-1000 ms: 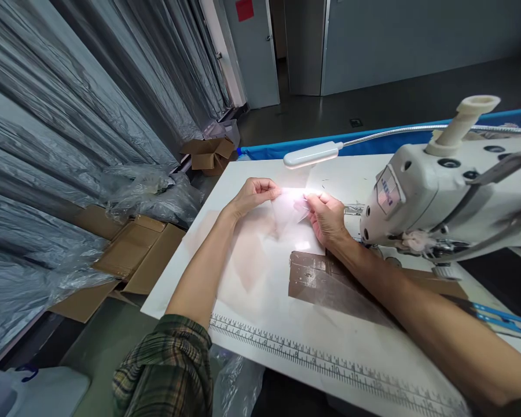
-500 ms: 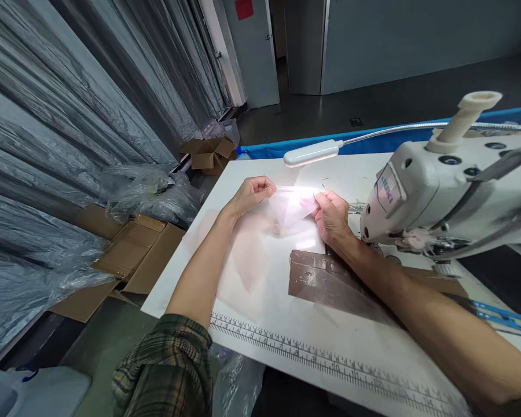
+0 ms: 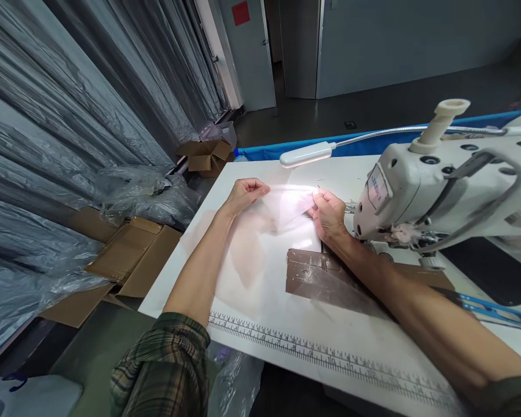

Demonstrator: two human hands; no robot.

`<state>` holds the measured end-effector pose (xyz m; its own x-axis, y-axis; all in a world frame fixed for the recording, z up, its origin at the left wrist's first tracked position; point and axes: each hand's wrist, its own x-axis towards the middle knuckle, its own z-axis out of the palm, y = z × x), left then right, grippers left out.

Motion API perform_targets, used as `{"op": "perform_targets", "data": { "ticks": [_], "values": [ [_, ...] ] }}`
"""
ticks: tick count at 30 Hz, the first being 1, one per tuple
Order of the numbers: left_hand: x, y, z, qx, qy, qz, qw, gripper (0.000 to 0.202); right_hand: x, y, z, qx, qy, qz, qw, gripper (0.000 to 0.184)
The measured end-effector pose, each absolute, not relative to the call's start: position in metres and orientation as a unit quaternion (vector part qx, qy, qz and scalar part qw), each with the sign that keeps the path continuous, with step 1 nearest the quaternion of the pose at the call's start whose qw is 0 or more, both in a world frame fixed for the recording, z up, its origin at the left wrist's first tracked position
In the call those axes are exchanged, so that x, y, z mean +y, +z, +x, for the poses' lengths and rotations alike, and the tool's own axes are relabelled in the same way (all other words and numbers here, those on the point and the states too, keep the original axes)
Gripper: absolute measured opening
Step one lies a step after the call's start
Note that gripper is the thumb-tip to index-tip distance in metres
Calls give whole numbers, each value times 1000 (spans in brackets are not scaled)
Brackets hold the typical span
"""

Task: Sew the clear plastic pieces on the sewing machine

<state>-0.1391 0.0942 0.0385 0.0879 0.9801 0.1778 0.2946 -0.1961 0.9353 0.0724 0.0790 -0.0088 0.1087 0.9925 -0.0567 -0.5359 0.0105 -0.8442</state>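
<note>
A thin, sheer pale-pink fabric piece (image 3: 286, 205) is stretched between both my hands over the white sewing table (image 3: 260, 313), under the lamp's bright spot. My left hand (image 3: 245, 194) is closed, pinching the fabric's left edge. Pinching the right edge, my right hand (image 3: 327, 214) is closed too, just left of the sewing machine head (image 3: 438, 185). More of the sheer fabric (image 3: 243, 260) lies flat on the table below my hands.
A gooseneck lamp (image 3: 306, 154) hangs over the fabric. A brown taped patch (image 3: 316, 278) and a printed ruler strip (image 3: 312, 356) mark the table. Blue-handled scissors (image 3: 495, 310) lie at right. Cardboard boxes (image 3: 130, 260) and plastic-wrapped rolls (image 3: 69, 116) stand at left.
My hands have drawn apart slightly, pulling the sheer fabric taut between them; my right hand turned from flat on the piece to pinching its edge. The view shifted a little.
</note>
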Motion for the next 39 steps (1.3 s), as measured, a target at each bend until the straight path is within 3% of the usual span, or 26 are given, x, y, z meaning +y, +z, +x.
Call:
{"op": "perform_targets", "data": {
  "ticks": [10, 18, 24, 28, 35, 39],
  "values": [
    [93, 43, -142, 497, 449, 609, 425, 68, 69, 2, 70, -274, 608, -394, 633, 13],
    [90, 47, -131, 510, 430, 664, 338, 33, 56, 17, 57, -263, 601, -472, 589, 13],
    [90, 57, -118, 534, 433, 692, 218, 12, 43, 23, 61, -247, 606, -506, 562, 15],
    [72, 66, -94, 524, 339, 775, 101, 19, 23, 22, 76, -243, 619, -513, 543, 21],
    [13, 41, -18, 443, 71, 891, 66, 32, -35, 17, 117, -269, 665, -508, 476, 16],
    [-10, 31, 1, 410, 15, 911, 37, 27, -72, 13, 171, -332, 623, -538, 461, 11]
  ]
}}
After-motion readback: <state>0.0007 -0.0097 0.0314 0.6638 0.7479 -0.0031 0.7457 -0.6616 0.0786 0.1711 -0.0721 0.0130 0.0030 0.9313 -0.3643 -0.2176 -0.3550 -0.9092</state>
